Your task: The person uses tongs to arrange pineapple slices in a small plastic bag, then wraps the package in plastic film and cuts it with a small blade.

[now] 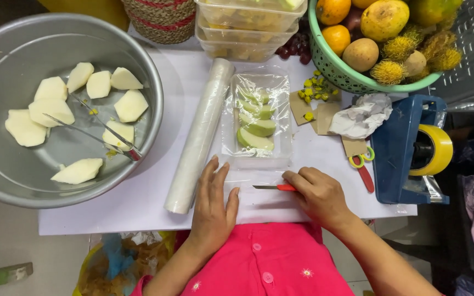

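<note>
- The left hand lay flat and open, palm down, on the stretched cling film near the front edge of the white table, gripping nothing.
- The right hand was closed around the orange handle of a small knife, its blade pointing left across the film, just short of the left hand's thumb.
- The roll of cling film lay just left of the left hand, running slantwise toward the back edge.
- Behind the hands sat a clear tray, wrapped in film, holding green-skinned fruit slices.
- A big metal bowl of pale peeled fruit pieces and tongs overhung the left edge.
- At the back edge stood stacked clear tubs and a green basket of mixed fruit.
- At the right edge stood a blue tape dispenser with a yellow roll, red-handled scissors beside it.
</note>
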